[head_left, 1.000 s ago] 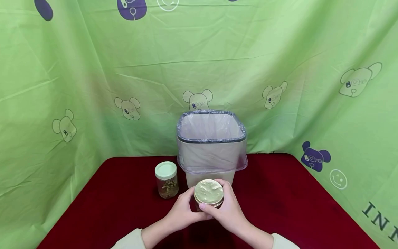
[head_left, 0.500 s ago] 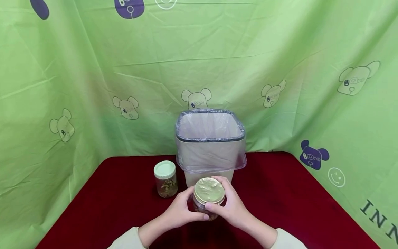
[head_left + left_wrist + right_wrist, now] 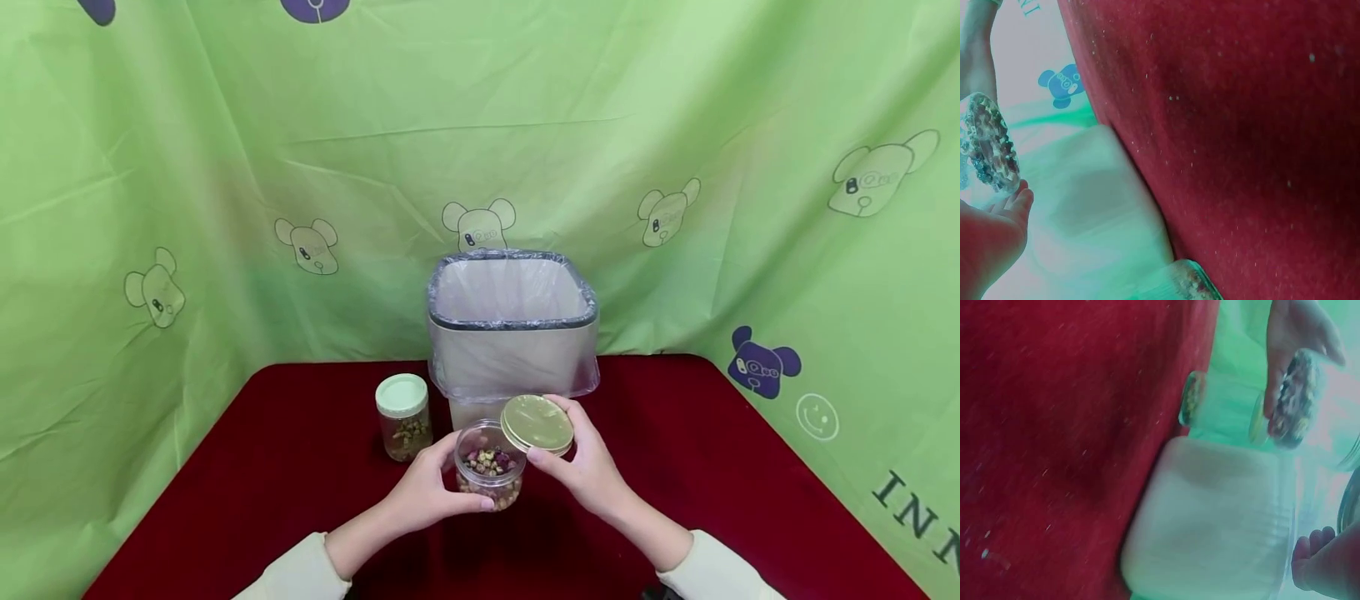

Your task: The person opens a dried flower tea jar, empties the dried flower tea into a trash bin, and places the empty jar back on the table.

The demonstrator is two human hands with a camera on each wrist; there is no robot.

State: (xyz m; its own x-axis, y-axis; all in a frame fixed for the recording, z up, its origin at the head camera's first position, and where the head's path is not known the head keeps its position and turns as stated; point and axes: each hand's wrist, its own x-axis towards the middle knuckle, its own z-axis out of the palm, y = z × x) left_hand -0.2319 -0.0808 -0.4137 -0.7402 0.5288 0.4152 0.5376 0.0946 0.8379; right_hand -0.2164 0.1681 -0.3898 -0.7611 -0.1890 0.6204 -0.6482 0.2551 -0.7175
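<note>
on the green cloth [image 3: 420, 92], large letters are spelling "inn" near the right edge; smaller lettering on its printed bears is showing too small to read. two clear jars are showing: one is standing lidded on the red table [image 3: 262, 492], left of the single lined bin [image 3: 517, 358]; the open jar [image 3: 497, 492], holding dried buds [image 3: 489, 461], is hanging above the table, its long axis running roughly upright, mouth facing up. the left hand [image 3: 423, 493] is curling round it; the right hand [image 3: 594, 468] is pinching the gold lid [image 3: 537, 422], tilting beside the mouth.
</note>
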